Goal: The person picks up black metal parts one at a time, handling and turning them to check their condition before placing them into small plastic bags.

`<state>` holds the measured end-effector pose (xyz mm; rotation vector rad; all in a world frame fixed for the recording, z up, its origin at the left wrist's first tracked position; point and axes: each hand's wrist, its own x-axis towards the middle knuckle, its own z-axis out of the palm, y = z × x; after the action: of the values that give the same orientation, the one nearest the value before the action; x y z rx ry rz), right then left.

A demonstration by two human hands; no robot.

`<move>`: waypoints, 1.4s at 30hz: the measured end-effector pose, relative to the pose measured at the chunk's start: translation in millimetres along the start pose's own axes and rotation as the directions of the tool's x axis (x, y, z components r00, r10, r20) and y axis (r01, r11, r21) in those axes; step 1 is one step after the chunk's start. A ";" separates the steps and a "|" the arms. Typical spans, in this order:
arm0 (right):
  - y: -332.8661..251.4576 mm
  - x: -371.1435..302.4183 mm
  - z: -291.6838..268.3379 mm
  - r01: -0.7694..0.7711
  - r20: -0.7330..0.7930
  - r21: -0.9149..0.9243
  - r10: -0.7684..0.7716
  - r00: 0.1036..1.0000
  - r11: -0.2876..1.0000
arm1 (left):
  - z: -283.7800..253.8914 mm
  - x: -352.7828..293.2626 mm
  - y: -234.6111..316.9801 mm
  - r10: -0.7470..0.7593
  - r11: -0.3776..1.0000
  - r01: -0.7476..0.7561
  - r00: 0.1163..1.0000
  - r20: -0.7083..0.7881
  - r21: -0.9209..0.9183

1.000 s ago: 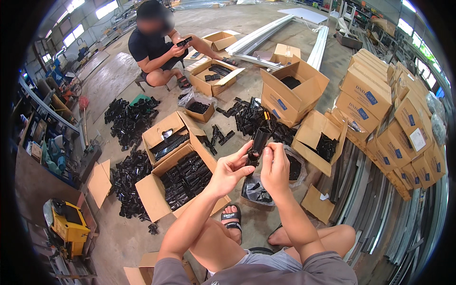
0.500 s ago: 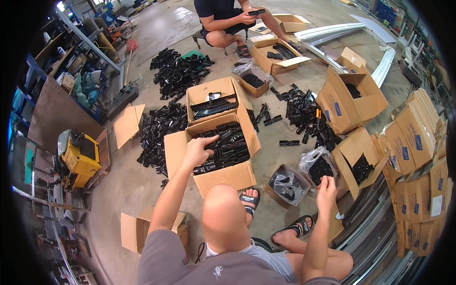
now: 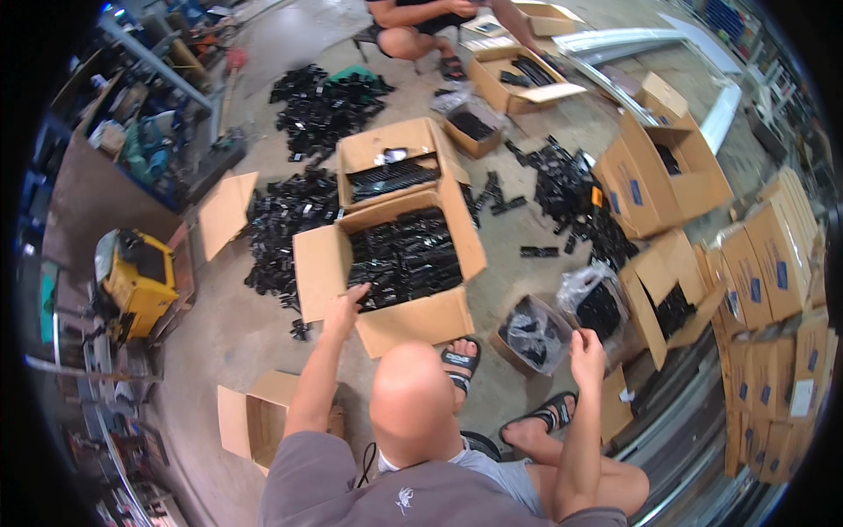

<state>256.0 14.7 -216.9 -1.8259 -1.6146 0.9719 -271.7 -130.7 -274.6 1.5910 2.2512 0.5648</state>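
Black parts (image 3: 408, 259) lay packed close together in an open cardboard box (image 3: 413, 325) on the floor (image 3: 237, 344), just in front of the seated person's bent left knee (image 3: 413, 404). The left hand (image 3: 341, 314) was at the near left corner of that box. One finger stuck out toward the parts; the hand was blurred, so I couldn't tell how the other fingers stood or whether they touched anything.

The right hand (image 3: 588, 356) was well apart from it, over to the right, near a small box (image 3: 512, 358) with a clear bag (image 3: 529, 327) in it and a second bag (image 3: 580, 279) of black pieces. Its fingers bent in toward the thumb, and from where I stood I couldn't tell whether they pinched something small.

Right behind the packed box stood another open box (image 3: 382, 140) with ribbed black pieces inside. A loose heap (image 3: 294, 233) spread along the left of both, and a second heap (image 3: 562, 184) lay off to the right. Farther back, a co-worker (image 3: 406, 16) sat low beside an open carton (image 3: 500, 92). Brown cartons (image 3: 773, 382) were stacked at the far right, and a yellow machine (image 3: 145, 290) stood at the left.
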 end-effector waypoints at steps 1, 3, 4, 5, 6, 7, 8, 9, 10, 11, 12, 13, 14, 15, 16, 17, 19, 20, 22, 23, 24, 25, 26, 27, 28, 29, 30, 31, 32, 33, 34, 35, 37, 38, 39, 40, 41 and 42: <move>7.0 2.0 3.2 -0.008 -0.003 0.013 0.008 1.000 1.000 | 0.9 -4.1 -18.1 0.030 0.998 -0.031 0.999 -0.011 -0.061; -14.8 0.1 0.6 0.008 0.015 -0.081 -0.007 1.000 0.997 | -1.4 -12.1 -41.4 -0.084 0.960 0.100 0.994 0.071 -0.261; 4.5 6.4 -1.0 -0.002 -0.010 -0.086 0.002 1.000 0.996 | -4.1 -4.3 -20.1 -0.027 0.995 0.032 0.998 0.054 -0.095; 5.5 10.1 -0.6 -0.007 -0.022 -0.105 0.004 1.000 0.994 | -11.4 -2.7 -16.0 -0.017 0.996 0.023 0.998 0.068 -0.089; -0.4 12.3 -1.7 -0.010 -0.025 -0.104 0.007 1.000 0.995 | -15.7 -1.0 -16.8 -0.019 0.997 0.023 0.998 0.066 -0.068; 3.4 17.9 -3.3 -0.038 -0.030 -0.099 0.036 0.999 0.994 | -13.6 1.6 -14.3 -0.006 0.998 0.010 0.998 0.070 -0.058; 11.6 23.5 -1.1 -0.067 -0.030 -0.087 0.064 0.997 0.994 | -13.9 5.7 -12.9 0.005 0.999 -0.002 0.997 0.073 -0.041; 20.4 27.2 -1.8 -0.089 -0.057 -0.095 0.084 0.995 0.992 | -13.4 7.4 -12.0 0.011 1.000 -0.010 0.997 0.073 -0.025; 31.1 32.4 -3.5 -0.109 -0.084 -0.097 0.101 0.991 0.989 | -14.7 10.4 -4.9 -0.030 0.999 0.028 0.996 0.082 0.028; 42.7 37.6 -3.7 -0.130 -0.110 -0.104 0.118 0.987 0.986 | -13.0 10.7 5.2 -0.074 0.995 0.067 0.993 0.089 0.079; 53.2 44.7 -2.3 -0.150 -0.139 -0.127 0.132 0.981 0.981 | -9.9 9.7 12.0 -0.121 0.986 0.109 0.988 0.091 0.130; 63.7 50.3 0.0 -0.170 -0.166 -0.147 0.145 0.975 0.974 | -9.3 4.9 13.3 -0.121 0.982 0.112 0.991 0.054 0.151; 73.1 57.0 3.9 -0.188 -0.188 -0.169 0.156 0.970 0.967 | -7.3 -2.2 12.9 -0.102 0.980 0.103 0.995 -0.015 0.170; 82.5 64.0 6.4 -0.191 -0.184 -0.189 0.156 0.970 0.963 | -4.7 -10.5 13.4 -0.083 0.977 0.097 0.993 -0.085 0.188; 83.3 69.0 8.0 -0.197 -0.191 -0.207 0.157 0.969 0.958 | -2.6 -16.5 15.5 -0.061 0.973 0.094 0.986 -0.157 0.209; 83.6 75.1 8.5 -0.202 -0.199 -0.228 0.158 0.967 0.952 | -3.2 -19.4 28.4 0.000 0.966 0.063 0.970 -0.242 0.250; 90.4 87.4 5.3 -0.213 -0.209 -0.264 0.160 0.965 0.941 | -0.4 -16.0 75.0 -0.095 0.996 0.092 0.948 -0.303 -0.024; 88.3 95.1 9.6 -0.232 -0.219 -0.261 0.177 0.960 0.937 | 0.5 -16.6 100.6 -0.155 0.982 0.108 0.931 -0.331 -0.155; 84.0 112.6 18.0 -0.268 -0.226 -0.267 0.211 0.951 0.926 | 15.6 -8.1 148.5 0.053 0.939 -0.165 0.936 -0.348 -0.300; 98.9 121.7 20.8 -0.208 -0.260 -0.269 0.137 0.956 0.940 | 20.2 2.8 182.6 0.138 0.925 -0.194 0.973 -0.185 -0.327; 96.3 128.0 27.4 -0.204 -0.339 -0.198 0.129 0.932 0.959 | 24.2 14.2 212.9 0.208 0.914 -0.202 0.978 -0.021 -0.352; 84.1 133.1 34.5 -0.192 -0.412 -0.127 0.124 0.903 0.973 | 34.7 31.4 238.1 0.210 0.867 -0.111 0.965 0.155 -0.485; 67.2 139.1 39.6 -0.173 -0.485 -0.053 0.126 0.865 0.983 | 48.4 53.1 261.5 0.236 0.803 0.000 0.918 0.318 -0.596; 37.6 140.9 36.5 -0.121 -0.537 -0.018 0.092 0.838 0.993 | 58.9 70.3 284.3 0.265 0.817 -0.052 0.918 0.294 -0.574; 27.4 148.2 38.8 -0.031 -0.567 0.046 0.052 0.822 0.998 | 86.8 92.1 300.0 0.296 0.827 -0.089 0.908 0.297 -0.555; 19.4 158.0 43.0 0.038 -0.548 0.043 -0.009 0.836 0.998 | 113.7 116.2 312.9 0.318 0.881 -0.175 0.907 0.275 -0.441; 9.1 169.8 48.7 0.109 -0.527 0.042 -0.071 0.847 0.993 | 141.9 140.1 320.0 0.340 0.914 -0.254 0.905 0.255 -0.315; -10.0 181.0 55.0 0.102 -0.430 0.036 -0.077 0.899 0.994 | 172.2 163.3 317.3 0.326 0.930 -0.275 0.924 0.201 -0.243; -21.7 196.6 60.8 0.092 -0.316 -0.040 -0.100 0.944 0.995 | 203.9 184.9 313.8 0.323 0.939 -0.297 0.936 0.142 -0.173; -20.8 213.0 69.7 0.097 -0.250 -0.118 -0.124 0.960 0.988 | 235.0 200.0 311.6 0.270 0.963 -0.268 0.947 0.176 -0.037; -17.5 233.6 78.3 0.110 -0.187 -0.194 -0.146 0.971 0.975 | 263.5 212.8 310.1 0.215 0.966 -0.238 0.957 0.196 0.100; -11.8 250.8 89.6 0.051 -0.094 -0.284 -0.081 0.992 0.957 | 282.3 228.9 308.3 0.149 0.949 -0.194 0.971 0.186 0.250; -3.8 276.8 104.9 -0.069 -0.025 -0.380 0.064 0.998 0.922 | 307.0 231.4 307.6 0.167 0.898 -0.238 0.962 0.215 0.369; -3.1 286.9 110.0 -0.162 -0.019 -0.413 0.170 0.985 0.896 | 311.5 230.8 308.6 0.217 0.872 -0.271 0.960 0.176 0.408; 4.4 295.5 112.8 -0.220 -0.028 -0.451 0.233 0.972 0.865 | 309.9 231.9 314.7 0.219 0.874 -0.291 0.951 0.220 0.389; 17.0 304.9 121.1 -0.249 -0.024 -0.512 0.276 0.961 0.822 | 307.3 228.6 317.5 0.218 0.909 -0.275 0.954 0.206 0.314; 21.4 305.0 132.5 -0.267 -0.022 -0.558 0.308 0.951 0.786 | 305.1 225.0 312.5 0.116 0.954 -0.180 0.960 0.256 0.240; 26.1 309.8 140.9 -0.276 -0.051 -0.558 0.300 0.953 0.782 | 304.8 233.8 309.0 0.078 0.969 -0.146 0.947 0.313 0.201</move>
<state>172.5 303.7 -378.2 -2.5274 -1.8121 0.6900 50.4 222.5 -395.0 1.7831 2.0573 0.0840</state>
